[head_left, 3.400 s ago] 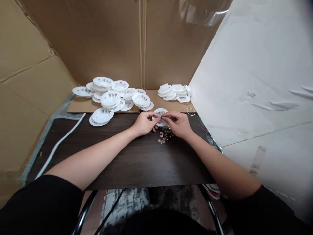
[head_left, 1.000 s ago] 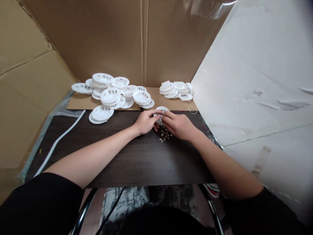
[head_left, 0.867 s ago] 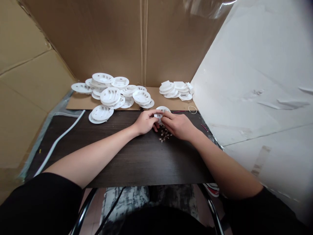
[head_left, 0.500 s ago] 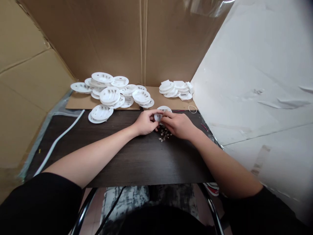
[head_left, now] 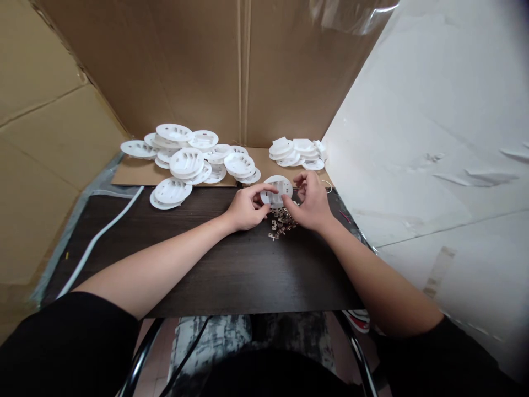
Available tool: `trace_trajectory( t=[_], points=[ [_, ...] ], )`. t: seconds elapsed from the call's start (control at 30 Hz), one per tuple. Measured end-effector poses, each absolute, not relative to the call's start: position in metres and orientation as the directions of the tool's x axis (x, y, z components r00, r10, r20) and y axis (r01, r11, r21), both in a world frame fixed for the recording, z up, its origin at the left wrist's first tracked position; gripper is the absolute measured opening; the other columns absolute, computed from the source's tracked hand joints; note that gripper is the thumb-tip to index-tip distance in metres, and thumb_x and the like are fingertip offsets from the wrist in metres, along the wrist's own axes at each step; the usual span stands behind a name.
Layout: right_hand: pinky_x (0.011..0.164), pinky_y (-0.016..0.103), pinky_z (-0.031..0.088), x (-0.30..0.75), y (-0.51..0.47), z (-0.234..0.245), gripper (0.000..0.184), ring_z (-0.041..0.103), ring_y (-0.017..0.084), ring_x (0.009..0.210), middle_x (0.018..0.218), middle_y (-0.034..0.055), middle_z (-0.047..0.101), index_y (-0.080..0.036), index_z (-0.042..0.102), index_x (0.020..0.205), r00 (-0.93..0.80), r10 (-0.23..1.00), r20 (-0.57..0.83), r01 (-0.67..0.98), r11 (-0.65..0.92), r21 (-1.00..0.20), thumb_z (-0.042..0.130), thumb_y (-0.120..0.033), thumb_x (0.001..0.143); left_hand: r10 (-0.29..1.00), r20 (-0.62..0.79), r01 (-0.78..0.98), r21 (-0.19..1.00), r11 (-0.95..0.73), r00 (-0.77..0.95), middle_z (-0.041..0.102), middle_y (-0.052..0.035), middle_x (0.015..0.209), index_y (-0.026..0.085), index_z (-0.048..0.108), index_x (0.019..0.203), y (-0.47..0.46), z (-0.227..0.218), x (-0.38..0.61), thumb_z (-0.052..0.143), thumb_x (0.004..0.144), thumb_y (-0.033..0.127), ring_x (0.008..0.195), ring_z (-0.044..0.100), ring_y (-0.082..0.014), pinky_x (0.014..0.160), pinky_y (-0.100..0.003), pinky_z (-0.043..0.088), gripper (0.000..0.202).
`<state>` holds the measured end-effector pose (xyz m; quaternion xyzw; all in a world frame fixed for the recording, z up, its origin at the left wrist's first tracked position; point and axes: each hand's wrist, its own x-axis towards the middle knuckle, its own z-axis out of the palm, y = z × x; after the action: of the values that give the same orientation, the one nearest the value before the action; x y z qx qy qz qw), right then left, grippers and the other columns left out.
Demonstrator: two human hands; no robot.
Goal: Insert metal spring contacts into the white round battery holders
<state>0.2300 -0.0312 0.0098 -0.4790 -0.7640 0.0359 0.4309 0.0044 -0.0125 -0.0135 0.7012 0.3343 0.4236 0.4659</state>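
A white round plastic disc [head_left: 273,187] with moulded slots is tilted up over the table. My left hand [head_left: 247,207] grips it at its left edge, fingers over the face and thumb at the lower rim. At the disc's right side is my right hand [head_left: 311,201], its thumb by the lower right edge and its curled fingers held apart from the thumb. I see nothing between them. Just below the disc lies a heap of small metal clips [head_left: 281,225], partly covered by the right thumb and the disc.
Many similar discs [head_left: 187,162] are piled at the back left, partly on a cardboard sheet [head_left: 132,172]. A smaller pile of white parts [head_left: 295,153] stands back right. A white cable [head_left: 99,234] crosses the table's left side. Cardboard walls [head_left: 165,66] rise behind.
My right hand has drawn back to the right from the disc's face and its fingers have spread. More of the disc and the metal clips now shows. The left hand keeps its hold.
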Motion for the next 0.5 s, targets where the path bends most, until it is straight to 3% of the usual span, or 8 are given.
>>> trace_trajectory(
  t=[0.1, 0.2, 0.5],
  points=[
    [0.079, 0.048, 0.055, 0.228, -0.029, 0.003, 0.058, 0.062, 0.034, 0.106, 0.124, 0.0170, 0.060, -0.022, 0.049, 0.139, -0.167, 0.769, 0.617, 0.706, 0.530, -0.470, 0.074, -0.039, 0.090, 0.857, 0.305, 0.092, 0.923, -0.373, 0.415, 0.078, -0.0118, 0.112, 0.016, 0.075, 0.129, -0.012, -0.012, 0.005, 0.075, 0.083, 0.012, 0.073, 0.071, -0.0151, 0.063, -0.027, 0.063, 0.046],
    [0.082, 0.051, 0.056, 0.227, -0.029, 0.000, 0.064, 0.063, 0.036, 0.108, 0.126, 0.0189, 0.061, -0.021, 0.046, 0.145, -0.182, 0.779, 0.600, 0.719, 0.522, -0.459, 0.074, -0.040, 0.091, 0.854, 0.311, 0.093, 0.920, -0.381, 0.416, 0.078, -0.0116, 0.112, 0.017, 0.075, 0.128, -0.012, -0.012, 0.005, 0.077, 0.083, 0.014, 0.075, 0.071, -0.0159, 0.064, -0.028, 0.063, 0.045],
    [0.088, 0.052, 0.057, 0.228, -0.028, -0.003, 0.039, 0.072, 0.035, 0.102, 0.117, 0.0166, 0.077, -0.021, 0.059, 0.136, -0.196, 0.848, 0.493, 0.674, 0.482, -0.560, 0.061, -0.045, 0.105, 0.848, 0.313, 0.085, 0.920, -0.382, 0.428, 0.077, -0.0098, 0.105, 0.016, 0.073, 0.128, -0.013, -0.009, 0.005, 0.079, 0.087, 0.022, 0.075, 0.068, -0.0159, 0.065, -0.029, 0.061, 0.041]
  ],
)
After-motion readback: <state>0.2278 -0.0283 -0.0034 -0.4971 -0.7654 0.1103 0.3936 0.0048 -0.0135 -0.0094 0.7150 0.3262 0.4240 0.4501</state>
